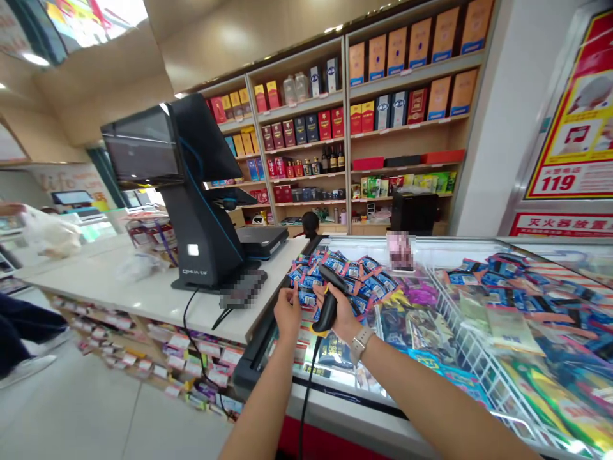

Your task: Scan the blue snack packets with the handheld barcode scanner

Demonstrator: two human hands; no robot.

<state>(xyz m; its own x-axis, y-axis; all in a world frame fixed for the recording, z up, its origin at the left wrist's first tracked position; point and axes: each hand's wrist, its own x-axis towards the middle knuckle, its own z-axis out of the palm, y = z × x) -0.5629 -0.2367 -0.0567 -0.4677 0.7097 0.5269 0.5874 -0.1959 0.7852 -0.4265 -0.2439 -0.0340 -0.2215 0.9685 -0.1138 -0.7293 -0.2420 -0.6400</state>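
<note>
The right hand (341, 314) is clenched around the handle of a black barcode scanner (329, 300) — its cable (306, 390) drops toward six o'clock. At nine o'clock of the scanner, the left hand (287, 314) pinches a small item too hidden to identify. Both hover over the glass freezer lid (431, 249); the checkout terminal (191, 191) stands at ten o'clock on the white counter (143, 294).
</note>
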